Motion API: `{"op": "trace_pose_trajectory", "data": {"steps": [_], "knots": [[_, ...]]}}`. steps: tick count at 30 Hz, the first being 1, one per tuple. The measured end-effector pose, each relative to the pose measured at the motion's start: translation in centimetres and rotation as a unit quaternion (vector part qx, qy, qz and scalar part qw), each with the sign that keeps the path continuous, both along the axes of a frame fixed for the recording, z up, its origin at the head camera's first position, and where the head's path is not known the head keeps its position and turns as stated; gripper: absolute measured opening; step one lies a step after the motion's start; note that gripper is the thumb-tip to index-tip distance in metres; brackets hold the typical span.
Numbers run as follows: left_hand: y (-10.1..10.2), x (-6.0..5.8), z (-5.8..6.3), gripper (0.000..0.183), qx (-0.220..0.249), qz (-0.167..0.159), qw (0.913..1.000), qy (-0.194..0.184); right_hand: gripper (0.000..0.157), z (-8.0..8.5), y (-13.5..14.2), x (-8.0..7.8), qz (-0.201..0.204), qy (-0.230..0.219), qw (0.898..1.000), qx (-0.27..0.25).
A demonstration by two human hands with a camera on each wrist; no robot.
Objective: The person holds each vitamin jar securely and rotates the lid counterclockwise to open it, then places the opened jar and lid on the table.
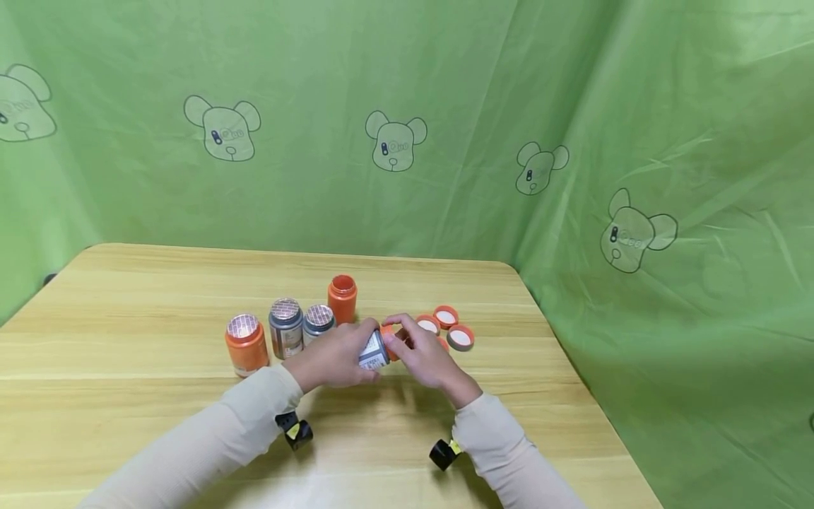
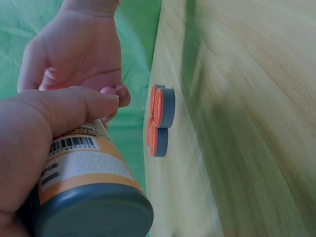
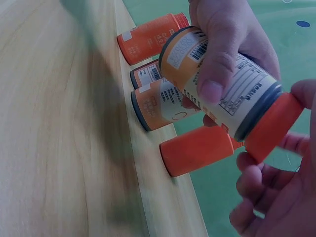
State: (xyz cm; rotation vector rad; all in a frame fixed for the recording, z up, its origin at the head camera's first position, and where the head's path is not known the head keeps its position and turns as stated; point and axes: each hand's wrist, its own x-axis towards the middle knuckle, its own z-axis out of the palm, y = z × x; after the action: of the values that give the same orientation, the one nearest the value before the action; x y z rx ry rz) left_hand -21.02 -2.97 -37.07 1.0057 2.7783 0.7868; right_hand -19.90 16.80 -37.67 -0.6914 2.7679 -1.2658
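Note:
My left hand [image 1: 337,357] grips a grey supplement bottle [image 3: 242,91] round its body, above the table and tilted with its top toward the right. An orange cap [image 3: 274,127] sits at the bottle's mouth. My right hand [image 1: 425,359] pinches that cap between thumb and fingers. How tightly the cap is seated cannot be seen. In the left wrist view, the bottle's dark base [image 2: 96,212] faces the camera, while the left thumb [image 2: 81,106] lies along the label and hides the cap.
Left of the hands stand an orange bottle [image 1: 246,350] and two grey bottles [image 1: 286,331], their tops foil-sealed. Behind the hands is another orange bottle [image 1: 343,302], apparently open-mouthed. Several loose caps [image 1: 461,338] lie right on the wooden table [image 1: 159,297]. A green curtain [image 1: 305,191] hangs behind.

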Motion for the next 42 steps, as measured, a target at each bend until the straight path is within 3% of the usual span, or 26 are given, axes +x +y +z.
{"op": "trace_pose_trajectory", "data": {"steps": [6,11,17,21,26,33,42], "knots": [[-0.07,-0.04,-0.08,0.07,-0.004,0.0,1.0,0.002,0.042,0.31,0.18,0.09,0.032,-0.014,0.999,-0.027],[0.0,0.08,0.08,0.07,-0.006,0.003,1.0,-0.003,0.055,0.14,0.22,-0.05,0.017,-0.004,1.0,-0.013],[0.1,0.02,-0.02,0.07,-0.013,0.0,0.9999,0.003,0.036,0.25,0.28,0.14,0.025,-0.027,0.999,-0.034],[0.08,-0.03,-0.11,0.07,-0.014,-0.002,0.9999,0.005,0.04,0.14,0.52,0.15,0.046,-0.036,0.996,-0.062],[0.1,0.03,-0.15,0.071,-0.012,-0.002,0.9999,-0.003,0.051,-0.17,0.58,-0.01,0.034,-0.022,0.998,-0.054],[0.13,0.09,-0.17,0.069,-0.012,-0.008,0.9999,0.002,0.037,-0.1,0.43,0.09,0.029,-0.033,0.998,-0.05],[0.06,0.1,-0.26,0.072,-0.012,-0.006,0.9999,-0.009,0.051,-0.18,0.38,-0.03,0.028,-0.016,0.998,-0.05]]}}
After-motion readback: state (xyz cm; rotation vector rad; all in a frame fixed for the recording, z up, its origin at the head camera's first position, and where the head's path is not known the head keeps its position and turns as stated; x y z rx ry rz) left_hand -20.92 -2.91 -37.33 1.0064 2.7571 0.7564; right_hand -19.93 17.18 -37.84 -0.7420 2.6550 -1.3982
